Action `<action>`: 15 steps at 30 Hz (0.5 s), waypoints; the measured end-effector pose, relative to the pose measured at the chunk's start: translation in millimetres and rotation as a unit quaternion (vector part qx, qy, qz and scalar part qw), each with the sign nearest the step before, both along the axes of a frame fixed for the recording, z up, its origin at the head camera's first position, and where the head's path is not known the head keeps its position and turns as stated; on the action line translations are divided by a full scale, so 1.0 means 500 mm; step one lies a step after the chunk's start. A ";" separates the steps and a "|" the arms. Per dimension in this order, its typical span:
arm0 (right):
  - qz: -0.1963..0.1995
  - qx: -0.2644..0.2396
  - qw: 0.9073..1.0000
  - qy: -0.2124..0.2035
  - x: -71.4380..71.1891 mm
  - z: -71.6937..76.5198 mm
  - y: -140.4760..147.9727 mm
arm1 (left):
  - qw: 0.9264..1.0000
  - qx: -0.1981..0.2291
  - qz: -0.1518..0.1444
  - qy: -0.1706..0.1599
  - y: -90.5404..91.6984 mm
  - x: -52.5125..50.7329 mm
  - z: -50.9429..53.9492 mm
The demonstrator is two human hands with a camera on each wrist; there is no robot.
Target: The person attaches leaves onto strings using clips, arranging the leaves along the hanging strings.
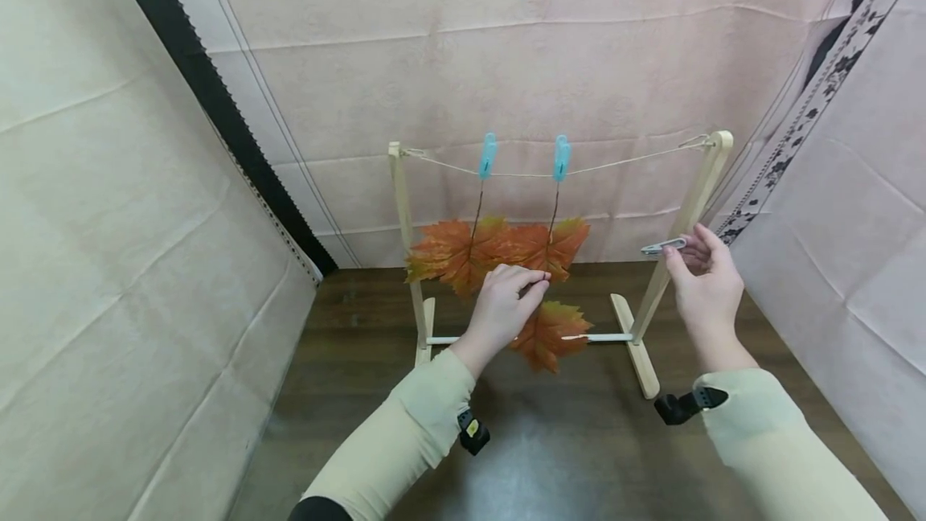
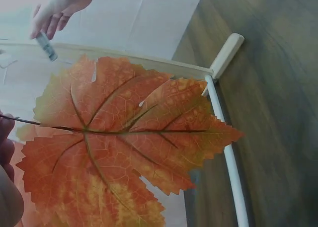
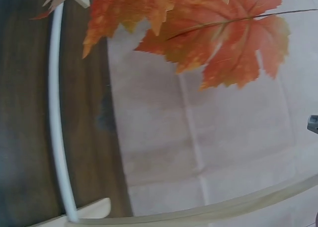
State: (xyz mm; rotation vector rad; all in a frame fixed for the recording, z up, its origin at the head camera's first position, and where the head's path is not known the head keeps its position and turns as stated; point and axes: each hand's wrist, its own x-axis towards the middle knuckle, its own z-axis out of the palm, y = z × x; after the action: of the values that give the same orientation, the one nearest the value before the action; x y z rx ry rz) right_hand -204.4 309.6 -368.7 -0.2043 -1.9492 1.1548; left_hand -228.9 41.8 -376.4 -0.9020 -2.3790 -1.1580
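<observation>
My left hand point(image 1: 509, 304) pinches the thin stem of an orange artificial maple leaf point(image 1: 550, 336), which hangs below the fingers. The left wrist view shows this leaf point(image 2: 114, 113) spread wide, its stem running to the fingertips point(image 2: 6, 137). Off to the right, beside the rack's right post, my right hand point(image 1: 705, 288) holds a greyish clothespin point(image 1: 663, 247) between thumb and fingers. Only the clothespin's tip point(image 3: 313, 123) shows in the right wrist view. Two more maple leaves point(image 1: 457, 254) point(image 1: 553, 246) hang by their stems from the string, each under a blue clothespin point(image 1: 488, 156) point(image 1: 562, 157).
A wooden rack has a left post point(image 1: 402, 207), a right post point(image 1: 694, 199), a string point(image 1: 615, 162) tied between their tops and a white lower bar point(image 1: 611, 337). It stands on a dark wood table point(image 1: 564, 441). Pale cloth point(image 1: 535, 79) hangs behind and at both sides.
</observation>
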 end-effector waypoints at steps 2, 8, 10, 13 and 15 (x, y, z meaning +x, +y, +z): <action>0.003 0.005 1.000 0.010 -0.002 0.015 0.001 | 1.000 0.004 -0.003 0.002 0.010 -0.001 0.009; 0.026 0.005 0.999 0.021 -0.003 0.054 0.003 | 0.999 0.031 -0.014 0.020 0.035 -0.005 0.030; 0.038 0.005 0.999 0.027 -0.004 0.066 0.003 | 0.999 0.043 -0.012 0.028 0.041 -0.007 0.035; 0.044 0.016 0.998 0.029 -0.005 0.085 0.005 | 0.998 0.062 -0.010 0.030 0.050 -0.010 0.045; 0.045 0.026 0.998 0.036 -0.006 0.098 0.008 | 0.997 0.066 -0.010 0.031 0.058 -0.014 0.052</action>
State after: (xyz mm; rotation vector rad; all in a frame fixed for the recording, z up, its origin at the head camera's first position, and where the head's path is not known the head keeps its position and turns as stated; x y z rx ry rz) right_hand -207.2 313.7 -319.9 -0.0470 -1.9387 1.1512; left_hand -235.8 70.9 -350.6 -0.9065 -2.2197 -1.2605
